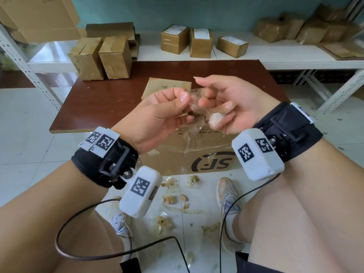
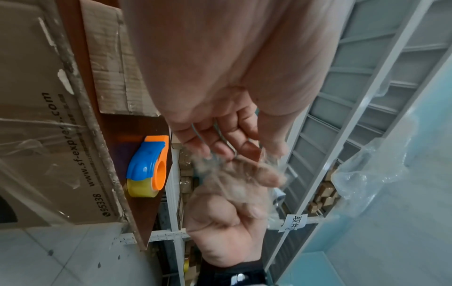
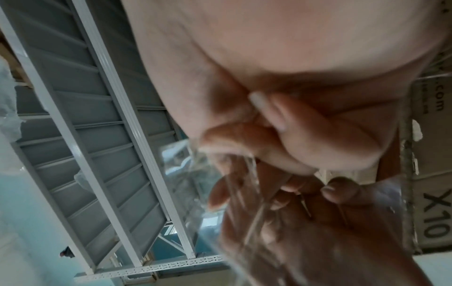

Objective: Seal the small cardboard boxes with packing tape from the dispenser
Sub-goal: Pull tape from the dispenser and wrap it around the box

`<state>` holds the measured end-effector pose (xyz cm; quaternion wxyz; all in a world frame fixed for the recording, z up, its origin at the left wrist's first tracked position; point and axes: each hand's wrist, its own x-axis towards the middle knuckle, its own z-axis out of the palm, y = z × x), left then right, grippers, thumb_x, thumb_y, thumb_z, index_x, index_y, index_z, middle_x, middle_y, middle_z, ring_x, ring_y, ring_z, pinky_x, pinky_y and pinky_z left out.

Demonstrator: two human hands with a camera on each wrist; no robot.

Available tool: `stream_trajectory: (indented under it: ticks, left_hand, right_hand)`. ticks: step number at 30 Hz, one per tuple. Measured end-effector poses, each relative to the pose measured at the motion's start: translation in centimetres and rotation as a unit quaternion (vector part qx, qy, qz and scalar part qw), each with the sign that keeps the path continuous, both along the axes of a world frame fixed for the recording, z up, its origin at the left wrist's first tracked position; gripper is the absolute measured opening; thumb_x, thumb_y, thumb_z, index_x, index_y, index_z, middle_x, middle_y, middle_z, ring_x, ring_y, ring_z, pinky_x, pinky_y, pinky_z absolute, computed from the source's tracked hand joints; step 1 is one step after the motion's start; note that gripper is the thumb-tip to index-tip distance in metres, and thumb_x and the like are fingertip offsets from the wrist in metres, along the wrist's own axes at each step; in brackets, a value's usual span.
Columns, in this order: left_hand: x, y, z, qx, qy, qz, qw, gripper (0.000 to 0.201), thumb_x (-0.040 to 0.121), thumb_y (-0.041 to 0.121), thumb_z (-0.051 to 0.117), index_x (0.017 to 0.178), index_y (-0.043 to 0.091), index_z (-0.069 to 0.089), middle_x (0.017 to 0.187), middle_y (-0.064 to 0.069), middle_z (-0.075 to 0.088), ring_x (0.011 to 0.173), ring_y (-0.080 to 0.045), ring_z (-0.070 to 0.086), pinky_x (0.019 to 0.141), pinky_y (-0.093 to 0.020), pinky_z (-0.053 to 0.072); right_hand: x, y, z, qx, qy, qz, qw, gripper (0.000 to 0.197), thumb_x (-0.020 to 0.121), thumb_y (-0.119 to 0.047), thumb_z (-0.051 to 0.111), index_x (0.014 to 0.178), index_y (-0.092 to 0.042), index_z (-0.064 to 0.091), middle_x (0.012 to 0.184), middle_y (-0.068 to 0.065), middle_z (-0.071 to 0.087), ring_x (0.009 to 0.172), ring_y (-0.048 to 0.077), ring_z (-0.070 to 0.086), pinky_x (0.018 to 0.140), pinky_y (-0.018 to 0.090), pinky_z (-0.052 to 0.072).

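Both hands are raised over the brown table (image 1: 110, 99) with a crumpled strip of clear tape (image 1: 194, 104) between them. My left hand (image 1: 182, 101) pinches one end between thumb and curled fingers. My right hand (image 1: 206, 102) holds the other end, and a whitish wad of the tape (image 1: 215, 119) is stuck by its thumb. The left wrist view shows the tape (image 2: 234, 174) tangled over the fingers. A small cardboard box (image 1: 167, 85) lies on the table under the hands. The blue and orange tape dispenser (image 2: 149, 166) stands on the table; my hands hide it in the head view.
Two small boxes (image 1: 102, 58) stand at the table's back left. Three labelled boxes (image 1: 201, 42) sit on the white shelf behind, with taped boxes (image 1: 295, 28) at the far right. A large SF carton (image 1: 197, 158) leans against the table front. Tape scraps (image 1: 169, 200) litter the floor.
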<state>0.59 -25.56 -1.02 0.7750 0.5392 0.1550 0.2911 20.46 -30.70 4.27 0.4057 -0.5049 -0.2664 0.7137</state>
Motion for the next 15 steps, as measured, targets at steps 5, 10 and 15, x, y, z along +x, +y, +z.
stream_trajectory:
  ticks: [5,10,15]
  left_hand:
    - [0.3,0.2,0.0,0.026,0.0,0.003,1.0,0.019,0.11,0.014,0.046,0.108,-0.001,0.057,0.112,-0.006,0.073,0.103,-0.018,0.064,0.096,-0.034,0.047]
    - [0.6,-0.1,0.1,0.007,-0.016,-0.001,1.0,0.02,0.105,0.009,0.048,0.087,0.006,0.056,0.094,-0.009,0.067,0.098,-0.022,0.064,0.099,-0.033,0.049]
    - [-0.6,0.2,1.5,-0.017,-0.008,-0.005,1.0,0.017,0.105,0.014,0.051,0.091,0.007,0.056,0.08,-0.004,0.069,0.088,-0.021,0.072,0.108,-0.046,0.05]
  right_hand:
    - [0.3,0.1,0.1,-0.002,-0.02,0.058,0.998,0.037,0.094,-0.043,0.063,0.066,-0.021,0.054,0.059,-0.007,0.06,0.029,0.001,0.034,0.036,0.011,0.016]
    - [0.7,0.0,0.0,0.0,-0.064,0.086,0.994,0.043,0.101,-0.045,0.058,0.066,-0.02,0.053,0.052,-0.007,0.051,0.029,0.0,0.031,0.037,0.012,0.013]
    - [1.4,-0.8,0.7,-0.006,-0.13,0.149,0.98,0.044,0.091,-0.049,0.061,0.062,-0.017,0.05,0.039,-0.007,0.035,0.03,0.002,0.026,0.036,0.014,0.015]
